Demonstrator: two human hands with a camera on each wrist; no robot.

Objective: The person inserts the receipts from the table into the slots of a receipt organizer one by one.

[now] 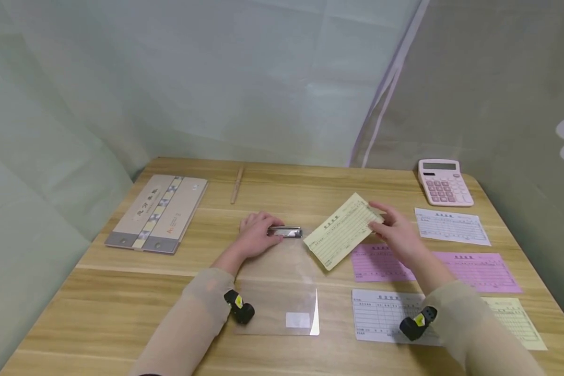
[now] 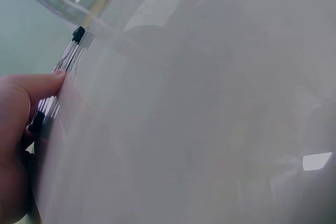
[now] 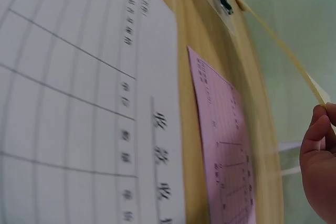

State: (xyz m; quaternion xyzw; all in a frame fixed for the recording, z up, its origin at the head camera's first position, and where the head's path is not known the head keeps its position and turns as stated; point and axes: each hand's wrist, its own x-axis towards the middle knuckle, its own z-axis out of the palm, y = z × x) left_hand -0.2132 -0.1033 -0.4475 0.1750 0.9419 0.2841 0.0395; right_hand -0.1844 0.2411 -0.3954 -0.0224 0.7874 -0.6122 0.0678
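A clear clipboard [image 1: 277, 297] lies flat on the table in front of the person, its metal clip [image 1: 289, 233] at the far end. The left hand [image 1: 258, 235] grips that clip; in the left wrist view the thumb lies on the metal clip [image 2: 64, 66], which has black ends. Between the thumb and fingers of the right hand [image 1: 397, 235] is a yellow printed form [image 1: 340, 232]. It is held tilted by its right end, its lower left part close beside the clip. In the right wrist view the yellow form [image 3: 278, 40] appears nearly edge-on above the table.
Right of the clipboard lie white forms [image 1: 451, 226] [image 1: 380, 316], pink forms [image 1: 479, 271] and another yellow form [image 1: 514, 321], partly under the right arm. A pink calculator [image 1: 444, 183] stands back right. A beige notebook [image 1: 160, 211] and a brown stick-like item [image 1: 237, 185] lie left.
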